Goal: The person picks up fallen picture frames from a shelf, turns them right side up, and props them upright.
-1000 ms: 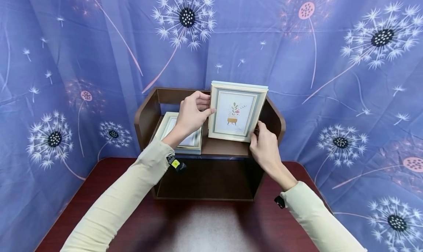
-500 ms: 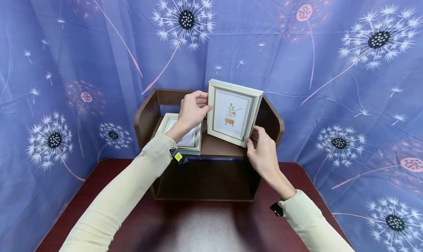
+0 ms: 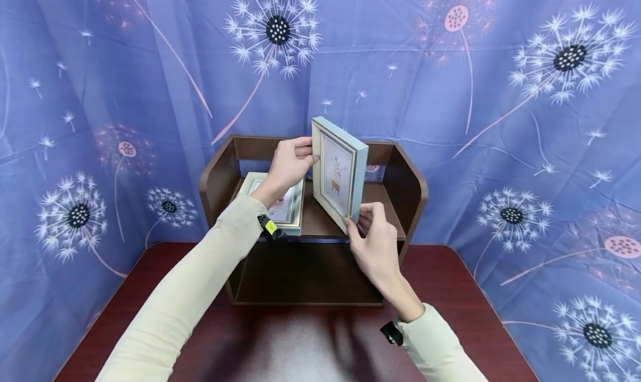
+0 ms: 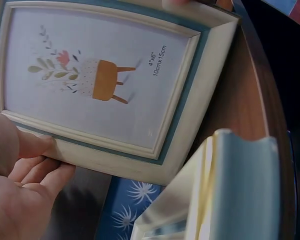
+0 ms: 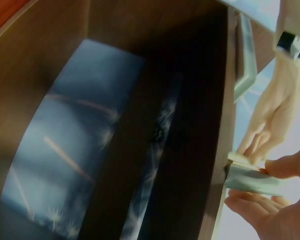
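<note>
- One upright photo frame [image 3: 338, 173], at the upper shelf [image 3: 379, 197]: now turned more edge-on, face angled leftward, blue side exposed.
- Left hand [image 3: 290, 165]: pinching its far edge.
- Right hand [image 3: 374, 243]: gripping its near lower corner.

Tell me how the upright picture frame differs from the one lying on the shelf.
The upright frame is held on edge; the lying frame rests flat, face up. The left hand and right hand grip the upright frame; neither grips the lying frame. The upright frame's picture shows whole; the lying frame's is partly hidden by the left arm. Both have cream borders and bluish sides.
</note>
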